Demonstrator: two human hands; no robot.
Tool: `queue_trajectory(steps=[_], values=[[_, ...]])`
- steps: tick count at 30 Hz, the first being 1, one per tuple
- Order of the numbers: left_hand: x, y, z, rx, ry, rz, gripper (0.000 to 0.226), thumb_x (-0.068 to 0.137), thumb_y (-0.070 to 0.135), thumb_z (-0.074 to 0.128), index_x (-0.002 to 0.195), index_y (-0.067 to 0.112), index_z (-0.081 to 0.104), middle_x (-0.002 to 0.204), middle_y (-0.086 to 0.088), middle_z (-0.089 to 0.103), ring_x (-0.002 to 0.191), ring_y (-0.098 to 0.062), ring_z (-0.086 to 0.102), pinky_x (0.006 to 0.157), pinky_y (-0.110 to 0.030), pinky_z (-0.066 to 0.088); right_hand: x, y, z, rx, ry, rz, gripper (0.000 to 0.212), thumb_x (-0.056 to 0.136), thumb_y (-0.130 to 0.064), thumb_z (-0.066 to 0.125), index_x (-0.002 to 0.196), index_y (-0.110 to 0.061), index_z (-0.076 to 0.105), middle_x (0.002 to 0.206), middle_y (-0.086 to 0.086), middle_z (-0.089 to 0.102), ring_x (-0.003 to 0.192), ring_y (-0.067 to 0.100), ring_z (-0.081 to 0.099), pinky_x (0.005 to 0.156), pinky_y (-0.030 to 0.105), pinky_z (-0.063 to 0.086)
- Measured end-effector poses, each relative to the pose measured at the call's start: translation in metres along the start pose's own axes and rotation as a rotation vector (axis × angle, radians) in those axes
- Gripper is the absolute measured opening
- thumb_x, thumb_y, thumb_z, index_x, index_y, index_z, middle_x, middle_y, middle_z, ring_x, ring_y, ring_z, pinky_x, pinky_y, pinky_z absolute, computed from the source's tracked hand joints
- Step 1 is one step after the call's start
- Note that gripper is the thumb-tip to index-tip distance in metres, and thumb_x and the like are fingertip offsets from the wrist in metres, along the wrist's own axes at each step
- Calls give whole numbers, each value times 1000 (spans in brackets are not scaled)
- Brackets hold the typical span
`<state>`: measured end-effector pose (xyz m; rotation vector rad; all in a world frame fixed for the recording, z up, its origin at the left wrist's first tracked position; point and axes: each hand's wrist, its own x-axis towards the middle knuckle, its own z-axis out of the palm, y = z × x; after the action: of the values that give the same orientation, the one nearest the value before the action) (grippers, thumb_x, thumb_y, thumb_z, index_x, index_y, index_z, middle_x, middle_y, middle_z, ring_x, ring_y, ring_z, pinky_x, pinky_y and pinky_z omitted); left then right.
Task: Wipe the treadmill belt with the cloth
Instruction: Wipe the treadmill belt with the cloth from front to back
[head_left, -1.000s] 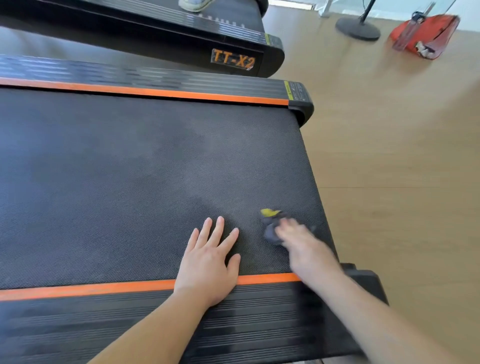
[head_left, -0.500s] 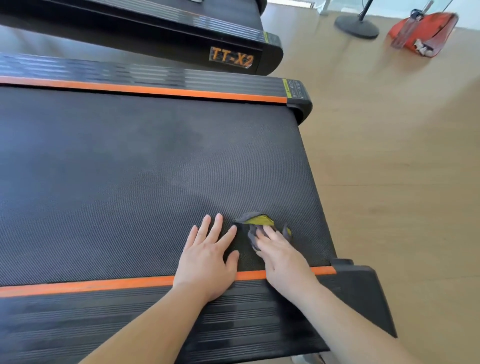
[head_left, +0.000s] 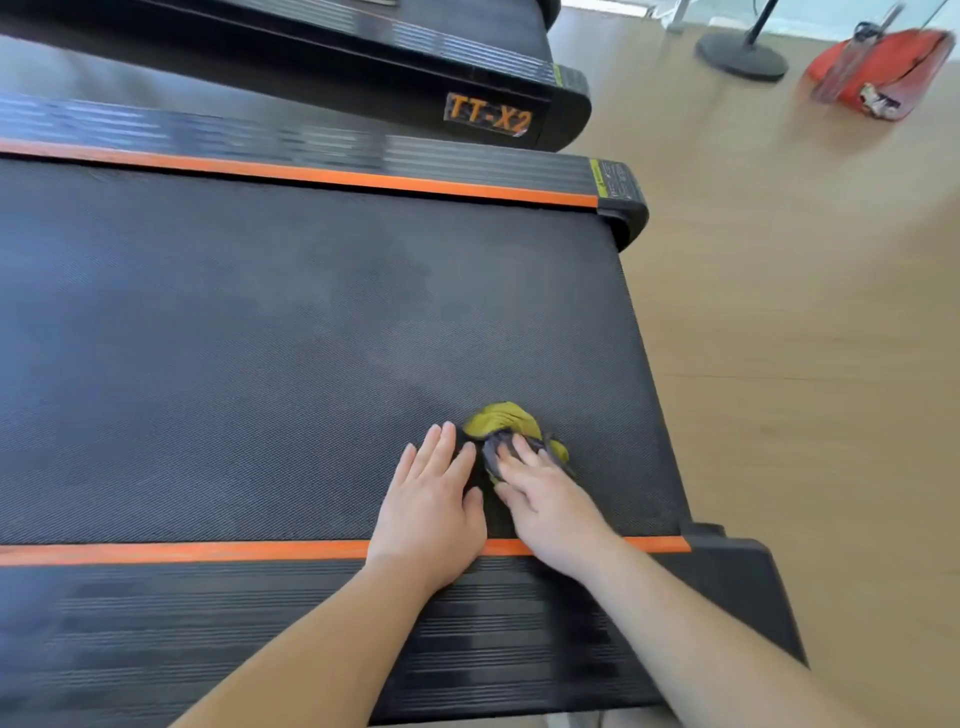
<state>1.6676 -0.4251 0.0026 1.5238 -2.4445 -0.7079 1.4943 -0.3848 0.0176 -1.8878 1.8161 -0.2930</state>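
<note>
Sweeping left, right hand (head_left: 550, 501) presses bunched cloth (head_left: 500, 420), fingers flat, now beside splayed, unmoved left hand (head_left: 431, 506); treadmill belt (head_left: 260, 338) corner likely covered.

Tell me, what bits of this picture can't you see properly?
All from the head view:
1. The cloth: its near part is hidden under the right hand.
2. The treadmill belt: it is cut off by the left edge, and a patch lies under the left hand.
3. The sticker by the belt's far corner: its print is too small and blurred to read.
4. The red bag: it is blurred, so its contents are unclear.
</note>
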Motion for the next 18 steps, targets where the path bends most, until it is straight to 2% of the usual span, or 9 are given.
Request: queue_trajectory(steps=[2,3,5,7,9,11,13,15,18], values=[[0,-2,-1,-64,29,-24,58,99,30,42,155,15,43,171,-6,18,159,-19,8,127,-30,-4,0,27,-9,-172,19,-43,53,107,-19,44,159,-16,38,168,-2,31,158,17,15,127,43,19],[0,-2,0,-66,24,-24,56,100,28,45,155,15,42,171,-5,16,159,-18,6,126,-29,-6,2,41,-16,-226,47,41,54,107,-19,43,160,-16,33,169,-3,26,159,18,13,126,47,21],[1,-2,-3,-91,-6,2,56,102,27,48,156,17,40,172,-2,11,159,-15,1,126,-27,-9,11,55,-29,-196,106,336,54,109,-18,38,162,-15,26,172,0,15,158,24,8,127,49,18],[5,-7,-11,-139,-11,7,53,102,26,51,154,17,44,171,0,16,159,-14,5,126,-24,-5,25,46,-28,-153,176,476,52,110,-20,34,161,-12,27,172,4,14,158,29,7,128,47,14],[13,-24,-23,-87,32,42,49,99,23,54,147,17,54,167,-3,29,157,-20,19,127,-30,6,35,24,-11,-113,214,422,50,110,-22,36,160,-12,33,171,7,19,156,32,13,127,46,15],[23,-48,-39,60,80,39,52,97,27,53,148,17,53,167,-7,31,157,-26,22,128,-40,9,41,-6,12,-27,181,198,50,109,-24,39,159,-15,38,169,5,26,156,30,18,128,44,16],[34,-75,-55,249,33,-80,64,102,45,44,159,20,32,172,-7,14,159,-27,5,129,-48,1,46,-28,29,-42,26,-67,53,106,-23,40,159,-16,39,168,-2,30,159,20,12,129,39,9],[37,-101,-63,353,4,-200,82,99,70,27,164,24,11,173,-5,-1,159,-29,-9,126,-53,-8,58,-24,31,-190,20,-206,54,104,-22,42,157,-15,41,165,-5,35,158,15,13,129,41,14],[33,-122,-61,329,50,-230,85,94,81,8,164,35,3,173,5,-5,158,-25,-14,125,-59,-10,79,0,15,-416,156,5,56,100,-19,50,155,-11,43,163,3,40,156,23,22,125,48,28]])
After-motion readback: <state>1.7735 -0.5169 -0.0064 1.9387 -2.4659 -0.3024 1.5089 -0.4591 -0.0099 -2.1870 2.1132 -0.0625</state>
